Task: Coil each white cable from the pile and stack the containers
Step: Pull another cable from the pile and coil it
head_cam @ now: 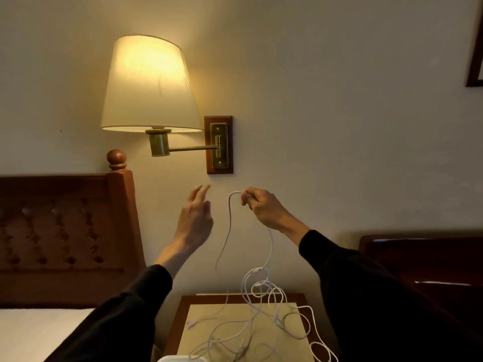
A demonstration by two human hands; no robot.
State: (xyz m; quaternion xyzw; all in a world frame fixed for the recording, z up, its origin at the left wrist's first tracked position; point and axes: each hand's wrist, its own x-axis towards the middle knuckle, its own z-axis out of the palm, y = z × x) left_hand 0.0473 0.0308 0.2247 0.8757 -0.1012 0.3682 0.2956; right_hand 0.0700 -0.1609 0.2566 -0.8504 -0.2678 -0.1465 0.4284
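The right hand [264, 209] pinches one white cable [230, 231] high above the pile [261, 317] on the table [183, 301]; the left hand [194, 220], fingers spread, holds nothing. Best catch the free end and wind even loops.

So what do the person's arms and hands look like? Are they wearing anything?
Both arms are in long black sleeves that stop at the wrists. The left hand and right hand are bare: no gloves, and no rings or watch that I can see.
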